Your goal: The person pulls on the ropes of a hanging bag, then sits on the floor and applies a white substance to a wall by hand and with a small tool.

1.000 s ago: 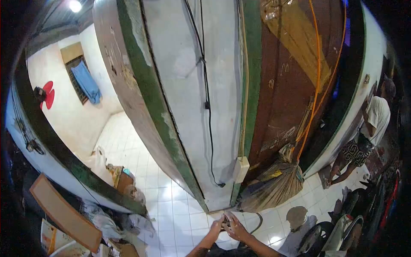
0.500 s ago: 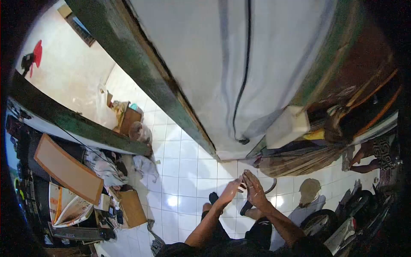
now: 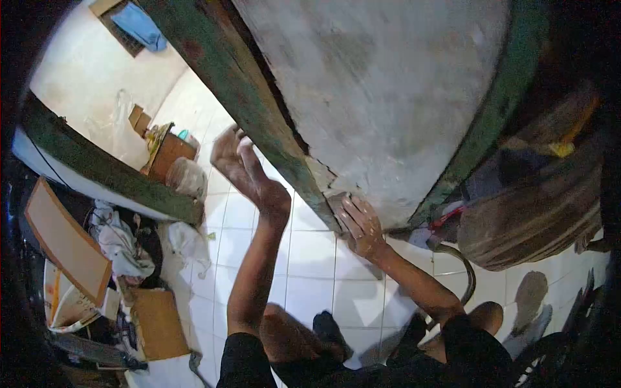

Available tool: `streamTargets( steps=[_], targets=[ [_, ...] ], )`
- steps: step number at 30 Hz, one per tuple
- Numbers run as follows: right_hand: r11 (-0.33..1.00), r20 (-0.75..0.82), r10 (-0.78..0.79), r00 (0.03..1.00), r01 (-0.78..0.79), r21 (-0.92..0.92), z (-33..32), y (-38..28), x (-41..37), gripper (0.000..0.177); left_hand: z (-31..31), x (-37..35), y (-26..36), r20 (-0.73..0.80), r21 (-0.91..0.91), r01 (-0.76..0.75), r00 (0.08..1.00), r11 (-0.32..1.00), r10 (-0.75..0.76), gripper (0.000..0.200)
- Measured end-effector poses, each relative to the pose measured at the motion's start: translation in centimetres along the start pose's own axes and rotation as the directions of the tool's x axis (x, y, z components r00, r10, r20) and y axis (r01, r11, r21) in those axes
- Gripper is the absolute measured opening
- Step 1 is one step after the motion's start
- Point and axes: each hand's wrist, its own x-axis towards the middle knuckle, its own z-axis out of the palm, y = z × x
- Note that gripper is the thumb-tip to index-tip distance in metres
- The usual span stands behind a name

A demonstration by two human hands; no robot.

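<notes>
Raised beside the green door frame (image 3: 252, 123), my left hand (image 3: 249, 169) has its fingers curled, and what they hold, if anything, is hidden. My right hand (image 3: 362, 226) lies with fingers spread against the lower end of the grey-white wall (image 3: 388, 116), close to the frame's foot. Pale, wet-looking smears show on its back. The wall surface near it is cracked and patchy.
Left are an orange-edged board (image 3: 68, 239), a cardboard box (image 3: 158, 323) and piled cloths (image 3: 119, 239). A clear tub (image 3: 186, 176) stands beyond the doorway. At right hang brown striped fabric (image 3: 530, 220) and a curved dark tube (image 3: 467, 265) near the floor.
My hands, together before, are now apart. The left has risen toward the door frame, and the right has come onto the wall's lower end. The view has moved closer to the wall.
</notes>
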Motion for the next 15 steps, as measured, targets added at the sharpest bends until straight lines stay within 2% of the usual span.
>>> streamTargets(
  steps=[2,3,4,7,11,12,15],
  targets=[
    [0.998,-0.081,-0.061,0.995,0.059,-0.027,0.7,0.8,-0.4,0.055,1.6,-1.2,-2.1,-0.032,-0.122,-0.005,0.999,0.993,0.001,0.042],
    [0.996,-0.118,-0.085,0.989,0.081,-0.041,0.7,0.7,-0.3,0.055,2.5,-1.4,-2.6,-0.031,-0.348,0.134,0.988,0.928,-0.154,0.045],
    [0.988,-0.134,-0.119,0.984,0.103,-0.119,0.5,0.8,-1.1,0.055,1.9,-1.2,-3.4,0.032,-0.265,0.054,0.998,0.963,-0.047,0.048],
    [0.987,-0.189,-0.098,0.977,0.07,-0.146,-0.1,0.0,-1.5,0.056,2.4,-0.5,-3.3,0.149,-0.497,0.193,0.979,0.846,-0.136,0.049],
    [0.903,-0.243,-0.034,0.969,-0.074,-0.422,0.6,-0.9,-2.9,0.058,2.4,-2.4,-4.8,0.269,-0.585,0.336,0.939,0.738,-0.214,0.059],
    [0.938,-0.284,-0.033,0.958,-0.068,-0.34,0.6,-0.8,-2.7,0.061,2.0,-2.2,-5.2,0.35,-0.563,0.364,0.918,0.741,-0.186,0.072],
    [0.874,-0.325,-0.052,0.944,-0.114,-0.472,0.1,0.5,-2.3,0.06,2.2,-1.5,-4.6,0.287,-0.49,0.3,0.942,0.818,-0.174,0.076]
  ],
)
